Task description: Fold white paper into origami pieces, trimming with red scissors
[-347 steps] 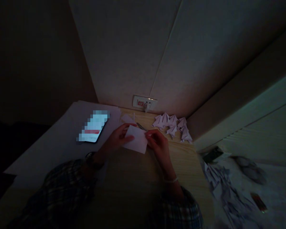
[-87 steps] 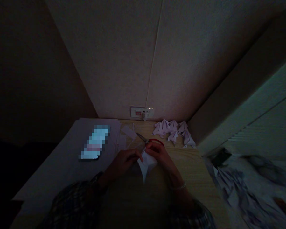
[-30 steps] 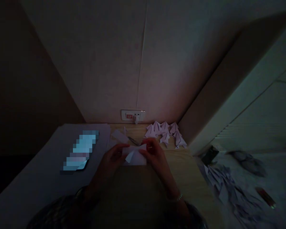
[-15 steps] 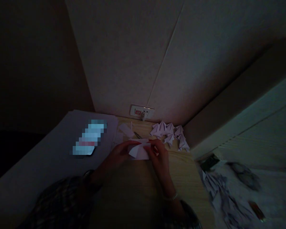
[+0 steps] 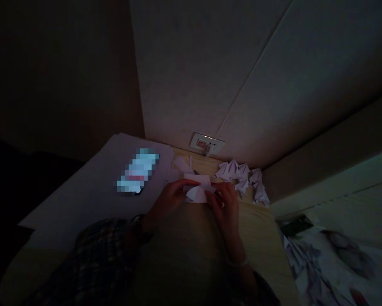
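A small piece of folded white paper (image 5: 197,194) is held between both hands just above the wooden table. My left hand (image 5: 171,196) grips its left side, the fingers closed along the upper edge. At the right side, my right hand (image 5: 225,204) pinches the paper between thumb and fingers. One flap stands up in a curve toward me, and another part of the sheet rises behind it. Several folded paper pieces (image 5: 241,171) with pointed tips lie close beyond my right hand. Dim light hides the finer creases.
To the left, a phone (image 5: 140,172) with a lit, blurred screen rests on large white sheets (image 5: 91,187). Paper scraps (image 5: 180,163) lie near the wall, below a socket (image 5: 206,143) with a plug. Past the right edge of the table (image 5: 261,238) are crumpled, printed things.
The view has shifted, so the table and hands appear farther right. Both hands keep hold of the paper; its back part now stands higher and the front flap looks more rounded.
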### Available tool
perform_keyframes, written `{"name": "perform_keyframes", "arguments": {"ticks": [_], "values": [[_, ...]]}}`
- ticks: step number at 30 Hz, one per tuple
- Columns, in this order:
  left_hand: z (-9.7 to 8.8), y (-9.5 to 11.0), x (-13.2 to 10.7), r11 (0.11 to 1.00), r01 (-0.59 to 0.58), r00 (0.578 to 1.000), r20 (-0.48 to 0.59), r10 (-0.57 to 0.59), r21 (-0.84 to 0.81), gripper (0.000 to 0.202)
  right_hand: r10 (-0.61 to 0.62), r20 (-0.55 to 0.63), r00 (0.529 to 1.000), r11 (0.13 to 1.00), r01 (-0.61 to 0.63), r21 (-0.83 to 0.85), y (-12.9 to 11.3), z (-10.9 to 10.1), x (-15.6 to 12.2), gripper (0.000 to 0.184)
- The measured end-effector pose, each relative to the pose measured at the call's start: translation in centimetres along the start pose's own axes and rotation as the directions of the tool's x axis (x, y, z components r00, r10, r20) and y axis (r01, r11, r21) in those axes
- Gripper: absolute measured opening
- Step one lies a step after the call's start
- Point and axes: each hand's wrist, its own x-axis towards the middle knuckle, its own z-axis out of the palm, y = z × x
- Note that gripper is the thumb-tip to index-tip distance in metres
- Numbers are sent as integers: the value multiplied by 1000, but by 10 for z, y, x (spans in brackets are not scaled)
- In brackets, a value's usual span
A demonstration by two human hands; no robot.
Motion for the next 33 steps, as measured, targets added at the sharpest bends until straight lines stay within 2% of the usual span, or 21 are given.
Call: {"name": "perform_keyframes", "arguments": {"ticks": [6, 10, 14, 17, 20, 24, 27, 33], "values": [[3, 9, -3, 1000, -2, 1000, -9, 2, -8, 31, -110, -45, 993, 989, 105, -102, -9, 1, -1, 5], [1, 15, -5, 999, 9, 1000, -12, -8, 54, 32, -65, -41, 997, 996, 62, -67, -13, 4, -1, 8], [2, 20, -7, 971, -30, 996, -79, 50, 236, 30, 28, 0, 1000, 999, -28, -43, -15, 5, 1, 6], [5, 22, -9, 936, -47, 990, -105, 89, 350, 33, 39, 22, 999, 997, -37, -74, -17, 4, 2, 5], [6, 22, -11, 911, -92, 990, -58, 126, 403, 36, 13, 37, 999, 997, -10, -74, -19, 3, 1, 7], [1, 16, -12, 874, -189, 982, 65, 179, 448, 46, 25, 23, 999, 999, -24, -43, -18, 3, 1, 5], [-3, 13, -12, 842, -228, 973, 141, 182, 490, 48, 34, 38, 999, 999, -33, -19, -15, 3, 3, 10], [-4, 20, -10, 898, -146, 986, 133, 98, 416, 43, -5, 46, 999, 999, 2, 53, -15, 2, 4, 5]]}}
